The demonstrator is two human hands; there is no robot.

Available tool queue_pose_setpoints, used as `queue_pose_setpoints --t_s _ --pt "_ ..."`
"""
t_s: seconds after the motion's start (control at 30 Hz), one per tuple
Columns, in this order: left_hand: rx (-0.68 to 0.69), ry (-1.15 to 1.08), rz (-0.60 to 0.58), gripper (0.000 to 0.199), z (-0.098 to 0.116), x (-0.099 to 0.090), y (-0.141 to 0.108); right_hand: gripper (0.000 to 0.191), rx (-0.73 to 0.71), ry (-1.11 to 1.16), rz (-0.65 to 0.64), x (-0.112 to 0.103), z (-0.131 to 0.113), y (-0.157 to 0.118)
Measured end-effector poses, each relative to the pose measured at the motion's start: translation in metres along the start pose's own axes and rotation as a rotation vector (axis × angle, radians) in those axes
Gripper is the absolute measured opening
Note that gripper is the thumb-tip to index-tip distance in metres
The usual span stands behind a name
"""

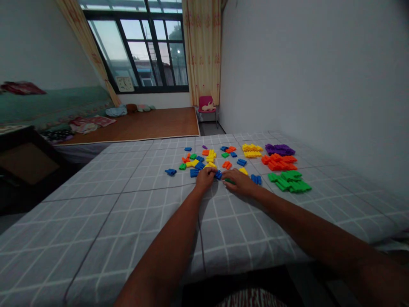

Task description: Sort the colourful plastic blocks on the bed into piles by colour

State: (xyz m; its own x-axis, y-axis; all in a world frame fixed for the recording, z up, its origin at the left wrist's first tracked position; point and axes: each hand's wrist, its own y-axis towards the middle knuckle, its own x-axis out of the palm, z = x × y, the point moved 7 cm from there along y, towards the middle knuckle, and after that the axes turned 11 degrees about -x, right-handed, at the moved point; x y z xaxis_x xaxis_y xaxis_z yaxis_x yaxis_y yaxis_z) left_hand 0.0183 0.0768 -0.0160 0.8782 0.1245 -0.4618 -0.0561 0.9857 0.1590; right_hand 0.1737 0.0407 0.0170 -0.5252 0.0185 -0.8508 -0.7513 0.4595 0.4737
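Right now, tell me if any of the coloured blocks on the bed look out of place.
One blue block lies alone, left of the mixed loose blocks. Sorted piles sit to the right: yellow pile, purple pile, orange pile, green pile. Nothing looks damaged.

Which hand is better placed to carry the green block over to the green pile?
Probably the right hand. It already rests on the green block and lies on the same side as the green pile. The left hand sits farther away, among the mixed blocks.

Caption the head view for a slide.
Both hands, left hand and right hand, rest among mixed-colour plastic blocks on a grey checked bedsheet.
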Motion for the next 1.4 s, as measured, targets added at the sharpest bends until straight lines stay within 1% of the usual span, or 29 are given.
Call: queue_pose_setpoints --t_s 0.07,0.13,0.2,0.23,0.3,0.4,0.43,0.47,0.53,0.6,0.67,0.77,0.87,0.93,0.97,1.03,1.13,1.2,1.23,1.33,1.4 --pt "0.006 0.001 0.013 0.028 0.000 0.003 0.000 0.023 0.042 -0.031 -0.002 -0.006 0.015 0.024" --pt "0.007 0.014 0.034 0.028 0.001 0.006 -0.001 0.025 0.121 -0.057 -0.041 -0.005 0.034 0.056" --pt "-0.005 0.030 0.070 0.028 0.004 0.002 -0.002 0.027 0.164 -0.088 -0.113 0.004 0.048 0.092" --pt "-0.012 0.031 0.108 0.028 0.005 -0.004 -0.002 0.028 0.163 -0.106 -0.153 0.012 0.052 0.111" --pt "-0.017 0.028 0.241 0.028 0.007 -0.027 -0.002 0.029 0.160 -0.152 -0.222 0.030 0.056 0.147" --pt "-0.030 0.110 0.518 0.030 0.004 -0.076 -0.006 0.035 0.205 -0.221 -0.311 0.061 0.059 0.184" --pt "-0.050 0.176 0.570 0.032 0.001 -0.089 -0.006 0.038 0.220 -0.233 -0.333 0.070 0.060 0.192" --pt "-0.080 0.251 0.593 0.034 -0.003 -0.099 -0.006 0.040 0.230 -0.235 -0.352 0.079 0.061 0.198" --pt "-0.137 0.375 0.568 0.040 -0.013 -0.106 -0.005 0.042 0.236 -0.225 -0.383 0.092 0.062 0.205" --pt "-0.188 0.468 0.510 0.040 -0.020 -0.104 -0.004 0.041 0.237 -0.213 -0.409 0.099 0.064 0.207" --pt "-0.227 0.543 0.459 0.036 -0.024 -0.099 -0.004 0.040 0.232 -0.200 -0.433 0.100 0.065 0.205" --pt "-0.253 0.610 0.383 0.033 -0.026 -0.097 -0.004 0.043 0.210 -0.165 -0.458 0.092 0.063 0.196" --pt "-0.251 0.637 0.360 0.031 -0.029 -0.102 -0.003 0.044 0.120 -0.093 -0.414 0.076 0.049 0.179" --pt "-0.237 0.671 0.370 0.030 -0.030 -0.106 0.000 0.045 0.045 -0.047 -0.330 0.058 0.034 0.161" --pt "-0.209 0.687 0.372 0.031 -0.030 -0.106 0.002 0.045 0.018 -0.029 -0.284 0.048 0.026 0.150" --pt "-0.169 0.708 0.348 0.033 -0.030 -0.103 0.005 0.046 -0.012 0.010 -0.199 0.025 0.010 0.120" --pt "-0.192 0.650 0.359 0.037 -0.028 -0.104 0.007 0.049 0.005 0.093 -0.094 -0.016 -0.003 0.058" --pt "-0.205 0.567 0.375 0.040 -0.024 -0.106 0.008 0.049 0.079 0.130 -0.029 -0.049 0.003 0.006" --pt "-0.201 0.526 0.383 0.041 -0.021 -0.106 0.008 0.047 0.143 0.117 0.014 -0.067 0.012 -0.022" --pt "-0.135 0.423 0.423 0.039 -0.005 -0.099 0.008 0.045 0.413 0.043 0.139 -0.121 0.054 -0.114" --pt "-0.040 0.374 0.402 0.037 0.010 -0.084 0.007 0.045 0.564 -0.032 0.183 -0.149 0.079 -0.171"
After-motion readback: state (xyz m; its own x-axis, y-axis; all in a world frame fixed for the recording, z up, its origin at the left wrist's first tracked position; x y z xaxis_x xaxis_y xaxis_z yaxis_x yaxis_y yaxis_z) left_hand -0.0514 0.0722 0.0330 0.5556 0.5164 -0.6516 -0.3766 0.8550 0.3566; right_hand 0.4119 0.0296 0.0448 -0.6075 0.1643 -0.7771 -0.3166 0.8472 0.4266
